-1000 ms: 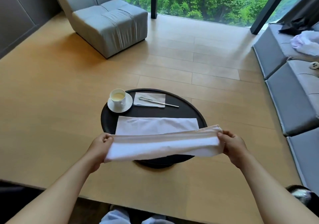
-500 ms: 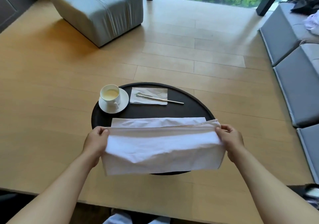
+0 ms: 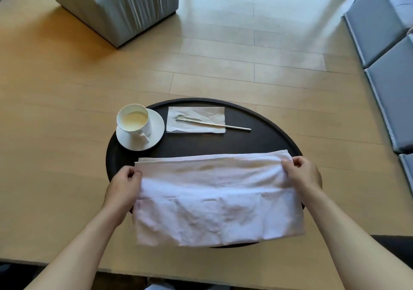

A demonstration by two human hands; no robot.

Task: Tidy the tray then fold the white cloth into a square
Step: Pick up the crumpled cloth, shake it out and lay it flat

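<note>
A white cloth (image 3: pixel 214 198) lies folded over the near half of a round black tray (image 3: pixel 257 142). Its upper layer reaches almost to the far edge of the layer beneath. My left hand (image 3: pixel 125 184) pinches the cloth's far left corner. My right hand (image 3: pixel 301 173) pinches the far right corner. On the tray's far side a white cup (image 3: pixel 134 120) with pale liquid stands on a saucer (image 3: pixel 154 133). Beside it a metal spoon (image 3: pixel 214 123) rests on a folded napkin (image 3: pixel 196 115).
The tray sits on a light wooden table (image 3: pixel 55 133) whose near edge runs just in front of me. A grey armchair (image 3: pixel 116 3) stands at the far left. Grey sofa cushions (image 3: pixel 388 50) line the right side.
My hands carried the cloth's raised edge away from me and down onto the lower layer, so the fold now lies nearly flat. The view has tilted down and closer to the tray.
</note>
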